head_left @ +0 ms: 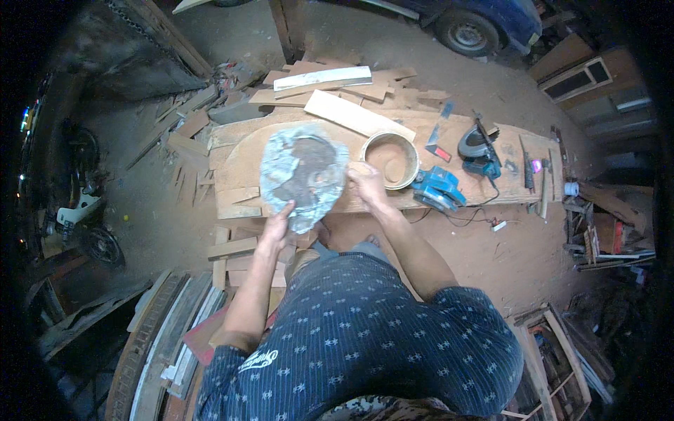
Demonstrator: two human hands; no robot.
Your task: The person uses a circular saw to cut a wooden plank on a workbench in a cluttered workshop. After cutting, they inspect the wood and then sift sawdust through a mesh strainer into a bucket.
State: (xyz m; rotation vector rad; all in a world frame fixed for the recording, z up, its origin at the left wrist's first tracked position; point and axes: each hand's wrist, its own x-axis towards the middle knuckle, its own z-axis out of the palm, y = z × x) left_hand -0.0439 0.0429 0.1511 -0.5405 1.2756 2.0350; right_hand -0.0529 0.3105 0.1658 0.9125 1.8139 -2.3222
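A roundish, crumpled, pale blue-grey sheet (274,158) with dark grey-brown patches is held up above the near left part of the workbench; its exact kind cannot be made out. My left hand (281,223) grips its lower edge, the thumb lying on top. At its right edge, my right hand (366,186) is closed with the fingertips against the rim, partly blurred. Just right of that hand, a round wooden ring (411,151) with a hollow middle rests on the bench. A blue power planer (439,189) lies beside the ring.
The dusty workbench (235,151) bears a pale board (354,112), a try square (440,137), a blue circular saw (481,151) and a hammer (545,189). Cords trail off the near edge. Wood offcuts (189,144) pile at the left; a blue vehicle (484,17) stands beyond.
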